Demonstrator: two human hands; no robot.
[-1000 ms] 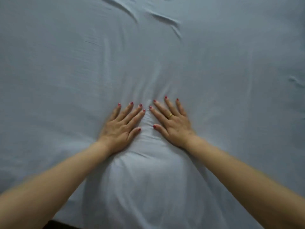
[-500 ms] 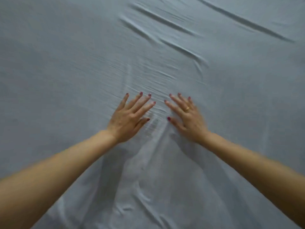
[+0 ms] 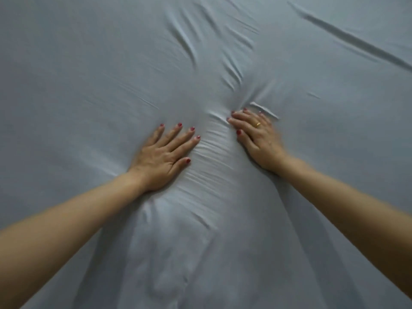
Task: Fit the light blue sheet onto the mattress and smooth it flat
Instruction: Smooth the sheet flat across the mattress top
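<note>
Sheet [image 3: 89, 85] fills the whole view, spread flat under both hands. Fine ripples bunched between the hands; bigger creases run up from the right hand, one long fold top right. Left hand [image 3: 162, 157] flat, fingers spread, palm pressing the sheet. Right hand [image 3: 258, 139] flat too, fingers straight, pressing, ring [image 3: 258, 124] on one finger. Neither grips anything.

Dim, cool, even light; soft shadows fall beside both forearms. The right hand [image 3: 259, 139] is slightly motion-blurred. Wide-angle stretch enlarges the arms at the lower corners. No glare.
</note>
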